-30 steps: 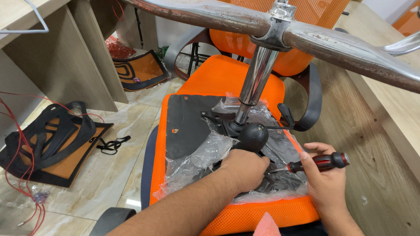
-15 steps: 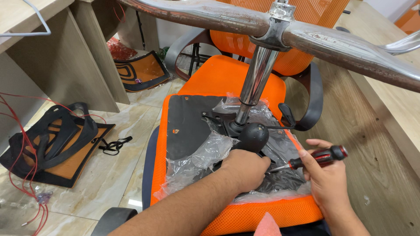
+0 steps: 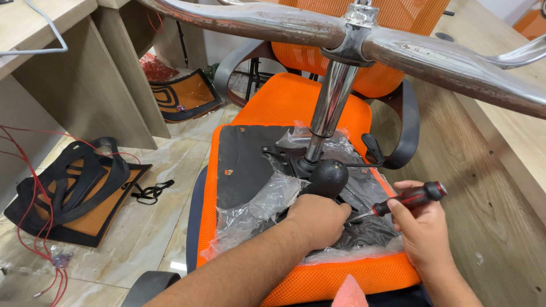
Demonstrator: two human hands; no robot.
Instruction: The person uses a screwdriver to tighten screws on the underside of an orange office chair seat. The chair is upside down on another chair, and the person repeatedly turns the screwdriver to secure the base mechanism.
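An orange office chair seat (image 3: 296,108) lies upside down with its black underside plate (image 3: 244,165) facing up. A chrome gas column (image 3: 330,108) rises from the black mechanism (image 3: 327,176) to a chrome star base (image 3: 273,23) overhead. My left hand (image 3: 318,219) presses down on the mechanism, over crumpled clear plastic wrap (image 3: 256,207). My right hand (image 3: 421,227) grips a red-and-black screwdriver (image 3: 412,197), its tip pointing left into the mechanism beside my left hand.
A black-and-orange chair back part (image 3: 74,193) lies on the tiled floor at left, with red wires (image 3: 34,210) beside it. Another orange panel (image 3: 185,94) leans near a wooden desk (image 3: 68,74). A second orange chair (image 3: 364,68) stands behind. Wooden surface (image 3: 495,170) at right.
My right hand with the screwdriver has shifted slightly left and up toward the mechanism. My left hand stays pressed on the mechanism.
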